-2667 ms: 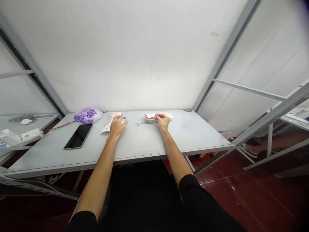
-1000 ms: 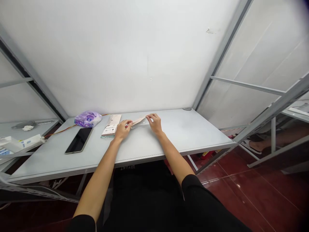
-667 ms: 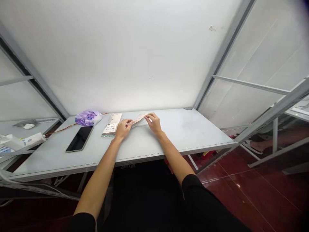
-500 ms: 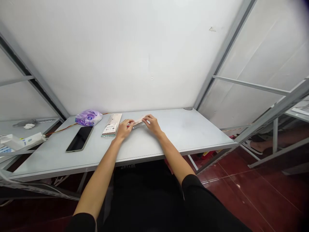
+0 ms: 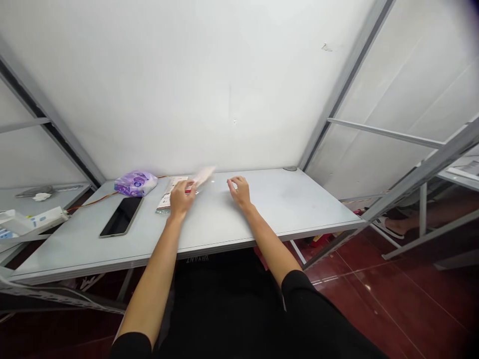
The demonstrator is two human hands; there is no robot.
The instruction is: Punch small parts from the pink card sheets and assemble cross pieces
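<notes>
The left hand [image 5: 182, 197] pinches one end of a thin card packet [image 5: 204, 176], which sticks out past the fingers, up off the table [image 5: 284, 209] and tilted toward the back wall [image 5: 224, 99]. It is held by its end, maybe so that most of the card stays free of the fingers. The right hand [image 5: 240, 191] is near, with its fingers loosely curled, the thumb apart from them, and nothing to be seen in it. More flat packets [image 5: 163, 204] lie just by the left hand, maybe put there to be easy to reach; I cannot tell if the hand touches them. The phone [image 5: 121, 217] and the tissue pack [image 5: 135, 183] sit off to the left, perhaps to leave room in the middle. The held packet looks pale and stiff with a bit of red, but it is blurred. The flat packets have shiny clear plastic at the near end. The tissue pack is soft, puffy and purple, the phone a smooth, dark slab, and the table flat and gray.
</notes>
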